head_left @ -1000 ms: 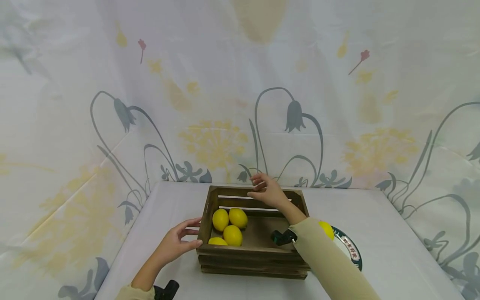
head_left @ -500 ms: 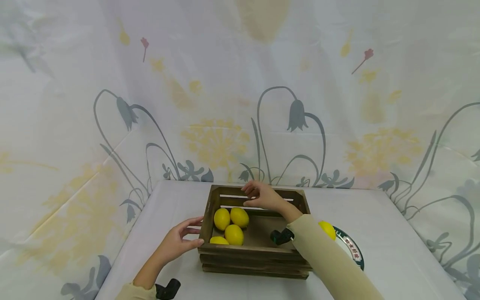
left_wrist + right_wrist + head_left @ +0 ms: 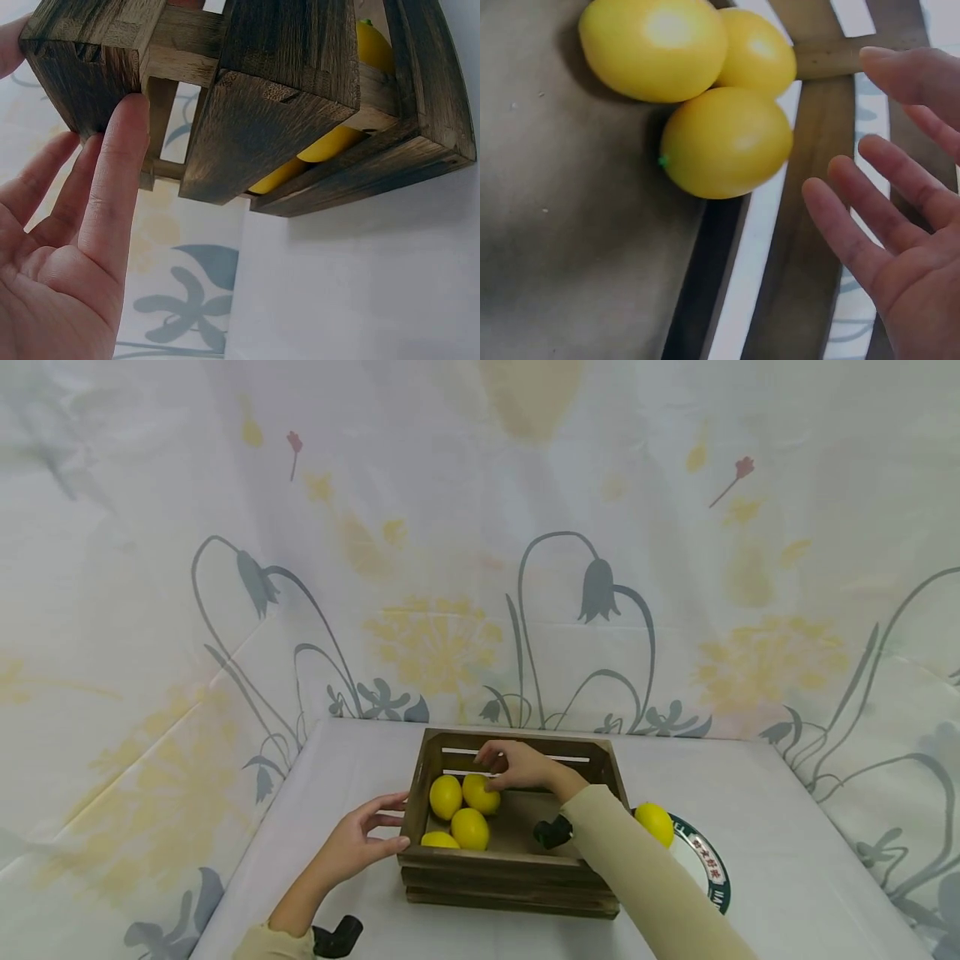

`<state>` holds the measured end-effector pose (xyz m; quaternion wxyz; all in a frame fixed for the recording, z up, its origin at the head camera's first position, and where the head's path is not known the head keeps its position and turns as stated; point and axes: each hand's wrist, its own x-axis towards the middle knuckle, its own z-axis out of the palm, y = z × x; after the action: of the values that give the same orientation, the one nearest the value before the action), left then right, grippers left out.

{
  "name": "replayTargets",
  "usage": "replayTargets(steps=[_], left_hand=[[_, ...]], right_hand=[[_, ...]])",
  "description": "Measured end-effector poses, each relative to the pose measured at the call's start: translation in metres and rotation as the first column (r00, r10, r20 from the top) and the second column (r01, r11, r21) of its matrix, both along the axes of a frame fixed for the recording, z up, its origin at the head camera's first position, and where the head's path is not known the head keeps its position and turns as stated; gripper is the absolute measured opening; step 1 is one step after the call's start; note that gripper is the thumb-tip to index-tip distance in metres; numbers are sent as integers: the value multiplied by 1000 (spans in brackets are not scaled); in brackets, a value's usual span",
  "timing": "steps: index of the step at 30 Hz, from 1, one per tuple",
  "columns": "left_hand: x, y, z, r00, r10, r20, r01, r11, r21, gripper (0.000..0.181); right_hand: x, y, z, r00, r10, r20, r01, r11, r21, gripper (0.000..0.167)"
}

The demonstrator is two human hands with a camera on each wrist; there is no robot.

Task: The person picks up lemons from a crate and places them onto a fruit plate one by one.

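Got a left hand up against the left end of a slatted wooden crate, with fingers pretty straight and spread, tips touching the wood and thumb by the near corner. Inside, all bunched in the left half: a front-left lemon partly hidden by the front wall, then a back-left lemon, a front-right lemon and a back-right lemon. Next along, over the crate, a right hand with fingers apart and loosely bent, just beside the back-right lemon, with a visible gap between them in the right wrist view. Then a beige sleeve running across the crate's right front corner. Past that, a lone lemon, looking to be on a white plate with a green rim, partly covered by the sleeve. All on a white desk.
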<state>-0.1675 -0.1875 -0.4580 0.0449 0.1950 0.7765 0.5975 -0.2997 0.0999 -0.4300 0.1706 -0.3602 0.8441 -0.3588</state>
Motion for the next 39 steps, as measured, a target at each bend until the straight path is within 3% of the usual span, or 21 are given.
replayTargets(steps=[16, 23, 27, 33, 39], left_hand=[[1, 0, 1, 999, 12, 30, -11, 1000, -10, 60], [0, 0, 1, 1000, 17, 22, -17, 1000, -22, 59], [0, 0, 0, 1000, 16, 25, -15, 1000, -22, 59], [-1, -1, 0, 1000, 11, 28, -11, 1000, -17, 60], [-1, -1, 1, 999, 9, 33, -8, 1000, -22, 60]], right_hand=[[-3, -10, -20, 996, 91, 16, -93, 968, 235, 55], [-5, -11, -21, 996, 85, -2, -80, 945, 317, 49], [-4, -11, -23, 998, 67, 16, -68, 916, 395, 49], [-3, -15, -25, 998, 61, 35, -70, 905, 421, 39], [-1, -17, -26, 998, 53, 43, -67, 884, 462, 46]])
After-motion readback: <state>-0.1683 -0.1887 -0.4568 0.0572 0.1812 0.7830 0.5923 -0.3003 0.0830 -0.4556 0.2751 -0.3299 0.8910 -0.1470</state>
